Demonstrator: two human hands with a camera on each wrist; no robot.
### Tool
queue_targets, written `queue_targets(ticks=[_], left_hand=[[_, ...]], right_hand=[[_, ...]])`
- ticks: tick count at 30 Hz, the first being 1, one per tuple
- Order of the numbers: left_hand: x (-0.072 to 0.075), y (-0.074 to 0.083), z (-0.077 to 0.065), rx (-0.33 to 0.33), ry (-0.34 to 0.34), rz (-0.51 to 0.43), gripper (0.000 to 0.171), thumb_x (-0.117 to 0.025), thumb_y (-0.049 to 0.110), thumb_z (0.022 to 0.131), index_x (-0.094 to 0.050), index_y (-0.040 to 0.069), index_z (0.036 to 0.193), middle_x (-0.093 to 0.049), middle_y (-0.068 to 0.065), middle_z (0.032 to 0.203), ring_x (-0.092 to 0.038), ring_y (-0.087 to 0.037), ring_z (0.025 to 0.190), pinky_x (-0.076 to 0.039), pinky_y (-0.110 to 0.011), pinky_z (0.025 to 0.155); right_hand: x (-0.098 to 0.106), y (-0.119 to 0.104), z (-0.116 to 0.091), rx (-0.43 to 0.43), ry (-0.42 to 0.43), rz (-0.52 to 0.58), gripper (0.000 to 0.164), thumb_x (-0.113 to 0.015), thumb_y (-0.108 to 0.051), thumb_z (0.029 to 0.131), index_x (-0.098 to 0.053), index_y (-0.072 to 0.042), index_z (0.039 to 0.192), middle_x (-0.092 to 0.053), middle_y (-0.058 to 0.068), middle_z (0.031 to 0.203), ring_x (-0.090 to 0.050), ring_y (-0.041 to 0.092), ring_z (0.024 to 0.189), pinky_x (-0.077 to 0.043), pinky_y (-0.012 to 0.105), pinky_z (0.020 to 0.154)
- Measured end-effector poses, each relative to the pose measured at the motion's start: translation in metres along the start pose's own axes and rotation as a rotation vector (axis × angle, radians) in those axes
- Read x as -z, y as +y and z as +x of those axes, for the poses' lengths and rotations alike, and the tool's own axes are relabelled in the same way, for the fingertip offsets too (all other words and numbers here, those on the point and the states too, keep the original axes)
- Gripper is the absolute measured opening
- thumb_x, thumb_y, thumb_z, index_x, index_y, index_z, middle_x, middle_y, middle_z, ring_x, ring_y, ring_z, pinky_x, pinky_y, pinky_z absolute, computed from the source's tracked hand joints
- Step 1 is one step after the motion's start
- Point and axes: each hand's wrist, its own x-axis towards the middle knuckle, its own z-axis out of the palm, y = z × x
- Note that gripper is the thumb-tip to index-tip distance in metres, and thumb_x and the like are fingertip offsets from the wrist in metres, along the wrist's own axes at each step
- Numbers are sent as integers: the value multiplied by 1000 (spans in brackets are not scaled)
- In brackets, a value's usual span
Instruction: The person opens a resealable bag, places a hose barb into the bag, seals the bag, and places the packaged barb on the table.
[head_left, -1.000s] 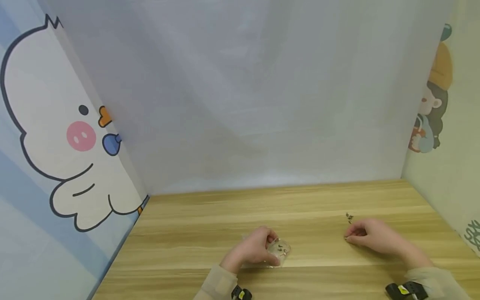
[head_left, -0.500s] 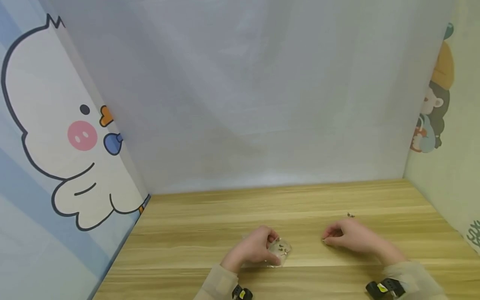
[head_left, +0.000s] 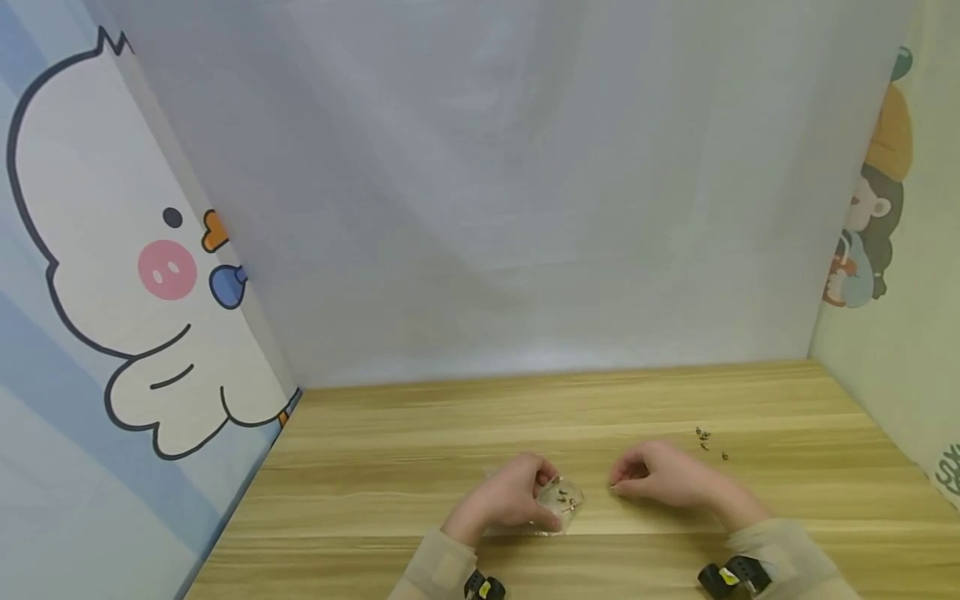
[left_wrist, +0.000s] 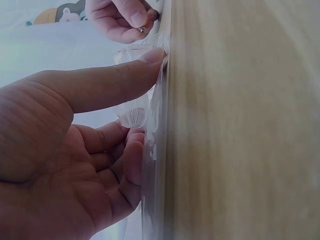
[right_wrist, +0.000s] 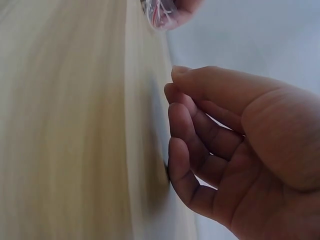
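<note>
My left hand (head_left: 510, 496) holds a clear plastic bag (head_left: 576, 490) at its mouth, thumb on the near side and fingers on the far side. Several small dark metal screws (head_left: 562, 497) show inside the bag, which lies on the table. To the right of it, low over the table, my right hand (head_left: 663, 475) pinches a tiny shiny screw (left_wrist: 142, 30) between thumb and forefinger. In the left wrist view that hand is just beyond the bag's opening. The right wrist view hides the screw behind the fingertips.
Several loose screws (head_left: 702, 435) lie on the wood-grain table (head_left: 420, 425) beyond my right hand, with one screw (head_left: 724, 456) a little apart. A pale grey wall sheet (head_left: 480, 250) stands at the back, and printed cartoon panels (head_left: 97, 200) flank both sides.
My right hand has moved left from beside the loose screws toward the bag, carrying the pinched screw. The loose screws show more fully now. The left hand and bag have stayed put.
</note>
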Motion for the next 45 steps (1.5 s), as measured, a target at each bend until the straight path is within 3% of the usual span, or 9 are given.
queue_targets(ticks=[11, 33, 45], left_hand=[[0, 0, -1, 5, 0, 9, 59, -98, 7, 71, -67, 0, 121, -65, 0, 106, -58, -9, 87, -53, -25, 80], [-1, -2, 2, 3, -6, -14, 57, -98, 6, 72, -68, 1, 120, -65, 2, 105, -59, -8, 87, -53, -25, 80], [0, -3, 2, 0, -11, 12, 56, -98, 8, 73, -69, 2, 120, -64, 2, 106, -57, -8, 89, -52, -25, 81]], right_hand=[[-15, -11, 15, 34, -38, 41, 7, -80, -16, 95, -79, -10, 99, -73, -12, 91, -67, 5, 85, -57, 28, 80], [-28, -23, 19, 34, -1, 130, 5, -78, -14, 97, -78, -10, 101, -76, -6, 96, -67, 6, 89, -56, 27, 82], [-40, -29, 23, 53, 31, 122, 4, -78, -10, 95, -78, -10, 99, -75, -9, 92, -65, 5, 82, -54, 26, 74]])
